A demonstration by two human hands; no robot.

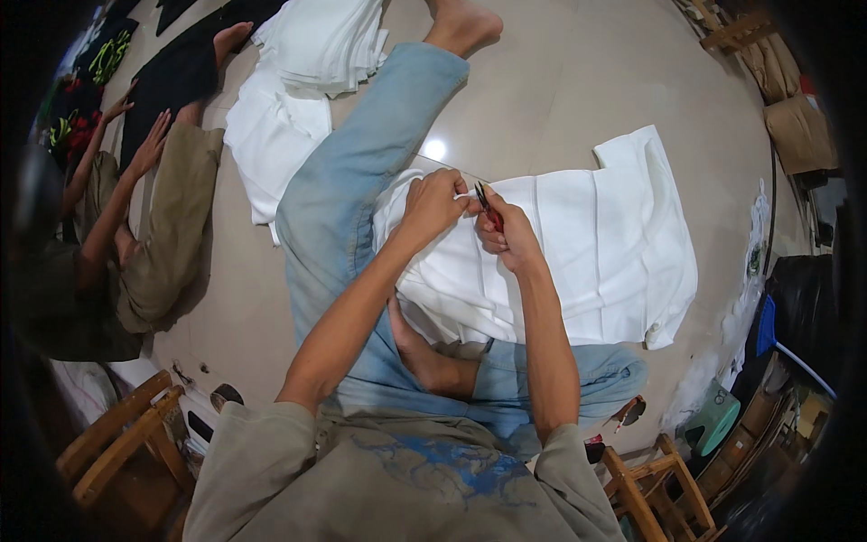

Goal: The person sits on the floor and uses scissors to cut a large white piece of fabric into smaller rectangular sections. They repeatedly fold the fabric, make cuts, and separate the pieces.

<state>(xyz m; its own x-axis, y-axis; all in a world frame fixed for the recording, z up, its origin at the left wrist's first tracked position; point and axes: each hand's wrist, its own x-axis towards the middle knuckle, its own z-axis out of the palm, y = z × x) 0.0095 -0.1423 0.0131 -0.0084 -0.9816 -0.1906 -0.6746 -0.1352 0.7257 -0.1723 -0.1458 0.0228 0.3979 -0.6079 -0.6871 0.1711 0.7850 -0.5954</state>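
A white garment (587,244) with lengthwise creases lies spread over the floor and against my bent legs. My left hand (435,206) is closed in a pinch on the garment's upper edge. Right beside it, my right hand (508,233) is wrapped round thread snips (493,215) with red handles and dark blades. The blades point up and towards the left hand's fingertips. Whether they touch the cloth or a thread is too small to tell.
A folded stack of white garments (325,41) lies past my left leg, with a loose white garment (275,135) below it. Another person (117,217) sits at left, hands over black cloth (176,77). Wooden stools (126,434) and a green plastic stool (713,420) stand near me.
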